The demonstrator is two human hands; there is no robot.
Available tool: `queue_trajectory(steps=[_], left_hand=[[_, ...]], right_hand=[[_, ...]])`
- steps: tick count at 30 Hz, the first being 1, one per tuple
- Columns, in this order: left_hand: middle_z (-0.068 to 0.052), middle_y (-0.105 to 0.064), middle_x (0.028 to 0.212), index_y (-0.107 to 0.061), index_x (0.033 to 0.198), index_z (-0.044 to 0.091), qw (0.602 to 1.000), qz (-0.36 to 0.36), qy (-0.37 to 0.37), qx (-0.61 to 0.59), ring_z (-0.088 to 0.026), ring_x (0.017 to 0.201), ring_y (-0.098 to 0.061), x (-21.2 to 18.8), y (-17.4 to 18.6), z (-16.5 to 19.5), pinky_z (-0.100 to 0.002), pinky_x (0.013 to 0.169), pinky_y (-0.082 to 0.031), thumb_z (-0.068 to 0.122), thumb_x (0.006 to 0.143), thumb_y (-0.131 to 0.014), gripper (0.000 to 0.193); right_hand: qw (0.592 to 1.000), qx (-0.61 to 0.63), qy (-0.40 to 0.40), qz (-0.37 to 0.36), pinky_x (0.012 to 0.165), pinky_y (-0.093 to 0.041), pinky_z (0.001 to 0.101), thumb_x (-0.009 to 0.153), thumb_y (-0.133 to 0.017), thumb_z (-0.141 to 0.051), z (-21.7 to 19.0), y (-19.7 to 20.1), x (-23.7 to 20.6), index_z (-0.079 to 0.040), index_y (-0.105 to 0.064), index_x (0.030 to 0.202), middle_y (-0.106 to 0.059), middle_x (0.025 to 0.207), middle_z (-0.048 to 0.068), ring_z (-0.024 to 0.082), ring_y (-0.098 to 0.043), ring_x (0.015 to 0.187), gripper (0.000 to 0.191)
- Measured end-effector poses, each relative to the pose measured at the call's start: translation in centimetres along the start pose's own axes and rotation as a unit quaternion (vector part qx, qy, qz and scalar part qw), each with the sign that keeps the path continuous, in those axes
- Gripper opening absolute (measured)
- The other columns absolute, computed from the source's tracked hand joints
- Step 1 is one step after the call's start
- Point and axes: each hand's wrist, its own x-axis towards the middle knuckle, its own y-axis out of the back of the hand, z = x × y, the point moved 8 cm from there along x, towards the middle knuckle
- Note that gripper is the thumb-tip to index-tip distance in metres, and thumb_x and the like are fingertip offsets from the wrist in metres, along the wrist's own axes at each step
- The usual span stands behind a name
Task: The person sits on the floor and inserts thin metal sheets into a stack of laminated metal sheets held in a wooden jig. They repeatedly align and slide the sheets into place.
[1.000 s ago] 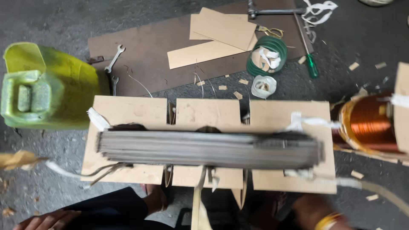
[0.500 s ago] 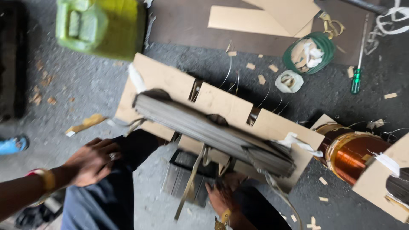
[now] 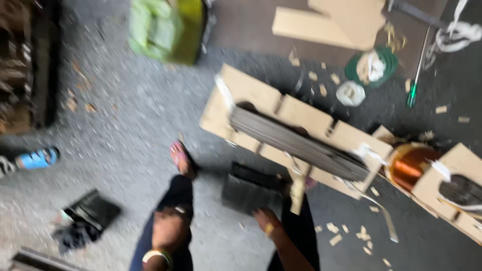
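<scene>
Right hand (image 3: 265, 221) reaches toward dark block (image 3: 248, 189) under cardboard-framed lamination stack (image 3: 296, 138); grip state unclear from blur, left hand out of view.

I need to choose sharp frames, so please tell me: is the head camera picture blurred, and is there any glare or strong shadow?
Head view: strong motion blur everywhere; the cardboard-framed stack of metal sheets, the green can and the right hand have smeared edges. Light is soft and even, with no glare and only faint shadows on the floor.

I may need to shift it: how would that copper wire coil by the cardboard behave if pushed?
The copper coil is densely wound, so probably heavy for its size. Its rounded body might roll, though the cardboard end piece beside it would likely check that.
</scene>
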Motion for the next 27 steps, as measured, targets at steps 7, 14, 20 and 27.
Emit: queue_trajectory(steps=[7, 14, 20, 27], left_hand=[[-0.021, -0.075, 0.102, -0.074, 0.116, 0.006, 0.970, 0.057, -0.104, -0.210, -0.041, 0.092, -0.068, 2.9, 6.7, -10.5, -0.047, 0.078, -0.053, 0.013, 0.088, -0.066, 0.030], [-0.008, -0.078, 0.087, -0.073, 0.119, 0.009, 0.842, -0.093, 0.148, -0.510, -0.014, 0.076, -0.070, 3.4, 11.0, -22.8, -0.030, 0.071, -0.056, 0.003, 0.095, -0.053, 0.032], [-0.008, -0.082, 0.085, -0.077, 0.119, 0.015, 0.896, -0.110, 0.184, -0.388, -0.015, 0.071, -0.072, 7.3, 15.3, -28.7, -0.031, 0.068, -0.058, 0.007, 0.089, -0.059, 0.036], [-0.018, -0.076, 0.113, -0.055, 0.144, 0.011, 0.959, 0.027, -0.021, -0.282, -0.035, 0.106, -0.071, 31.1, 24.0, -12.7, -0.044, 0.093, -0.054, 0.023, 0.090, -0.065, 0.056]], right_hand=[[0.994, 0.023, -0.102, 0.023, 0.079, -0.060, 0.0430, 0.100, -0.046, -0.017, -14.1, 11.1, -0.1, -0.013, -0.061, 0.125, -0.069, 0.120, 0.013, 0.033, -0.072, 0.099, 0.029], [0.958, 0.115, -0.012, 0.263, 0.067, -0.059, 0.0396, 0.094, -0.063, -0.018, -30.1, 35.7, 1.2, -0.014, -0.064, 0.130, -0.070, 0.105, 0.014, 0.033, -0.072, 0.083, 0.036], [0.919, 0.111, -0.021, 0.378, 0.072, -0.059, 0.0373, 0.093, -0.063, -0.013, -33.9, 50.0, -1.4, -0.011, -0.066, 0.129, -0.071, 0.107, 0.009, 0.029, -0.072, 0.085, 0.035], [0.904, 0.112, -0.045, 0.411, 0.084, -0.058, 0.0396, 0.091, -0.064, -0.009, -30.8, 50.3, 4.1, -0.009, -0.068, 0.124, -0.069, 0.118, 0.012, 0.032, -0.070, 0.101, 0.033]])
